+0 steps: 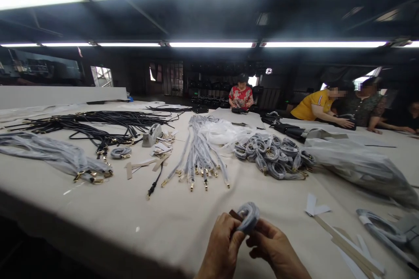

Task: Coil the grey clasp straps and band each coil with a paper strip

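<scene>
A coiled strap (250,217) in greyish see-through wrapping is held up over the near edge of the table. My left hand (222,244) is closed on its left side, thumb against the coil. A short brown strip (235,215) sticks out between that hand and the coil. My right hand (275,248) grips the coil's lower right side with bent fingers; some fingertips are hidden behind it. Beyond my hands lies a fan of wrapped straps (199,152) with gold clasps. To its right is a pile of wrapped coils (271,154).
Black straps (98,124) and more wrapped straps (49,152) lie left, near a grey tape dispenser (152,136). Paper strips (347,244) and another coil (381,226) lie right, below a plastic bag (356,165). Several people, one in a red top (241,97), work across the table.
</scene>
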Demonstrator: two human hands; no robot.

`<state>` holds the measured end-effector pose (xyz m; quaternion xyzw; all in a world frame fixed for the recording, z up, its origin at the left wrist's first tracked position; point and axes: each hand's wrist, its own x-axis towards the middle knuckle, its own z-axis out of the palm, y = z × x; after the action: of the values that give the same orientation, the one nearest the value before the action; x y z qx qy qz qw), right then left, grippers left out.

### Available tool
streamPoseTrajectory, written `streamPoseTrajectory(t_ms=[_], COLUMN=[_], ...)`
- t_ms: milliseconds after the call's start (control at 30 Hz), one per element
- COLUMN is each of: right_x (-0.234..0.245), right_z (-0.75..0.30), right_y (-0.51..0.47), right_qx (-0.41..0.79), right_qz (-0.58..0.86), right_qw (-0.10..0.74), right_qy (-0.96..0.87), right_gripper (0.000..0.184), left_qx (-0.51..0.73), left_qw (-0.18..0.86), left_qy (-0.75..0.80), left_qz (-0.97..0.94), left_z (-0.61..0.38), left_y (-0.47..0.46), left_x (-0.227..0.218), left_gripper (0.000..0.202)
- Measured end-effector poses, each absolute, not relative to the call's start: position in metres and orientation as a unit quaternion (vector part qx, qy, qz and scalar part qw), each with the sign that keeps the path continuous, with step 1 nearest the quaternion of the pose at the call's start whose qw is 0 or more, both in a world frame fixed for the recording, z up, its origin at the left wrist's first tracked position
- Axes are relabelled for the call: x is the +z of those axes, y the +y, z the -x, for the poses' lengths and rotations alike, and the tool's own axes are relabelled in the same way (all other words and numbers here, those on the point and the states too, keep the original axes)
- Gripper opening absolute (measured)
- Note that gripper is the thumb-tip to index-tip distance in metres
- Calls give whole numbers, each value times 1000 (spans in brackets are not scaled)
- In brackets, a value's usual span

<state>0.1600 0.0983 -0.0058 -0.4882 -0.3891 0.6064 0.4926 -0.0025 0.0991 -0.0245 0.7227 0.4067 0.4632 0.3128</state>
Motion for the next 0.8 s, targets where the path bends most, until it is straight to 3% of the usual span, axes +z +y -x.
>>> streamPoseTrajectory(t_ms=[267,400,633,800], right_x=[-51,-55,-44,-50], right_z=[-168,-166,-172,-176], right_y=[99,93,85,70], right_qx=[645,653,649,593], right_qz=[420,418,460,497], right_qw=[544,551,525,568], right_qy=[-333,-309,-302,-280], right_gripper=[49,55,43,61], left_qx=[412,389,374,382], left_qw=[251,279,374,372], left_qy=[413,440,467,460], left_qz=[-773,-759,-709,-710], left_z=[-2,-5,-10,-13], left_y=[109,107,103,106], left_x=[-50,-36,-25,-23], left_gripper=[12,9,9,15])
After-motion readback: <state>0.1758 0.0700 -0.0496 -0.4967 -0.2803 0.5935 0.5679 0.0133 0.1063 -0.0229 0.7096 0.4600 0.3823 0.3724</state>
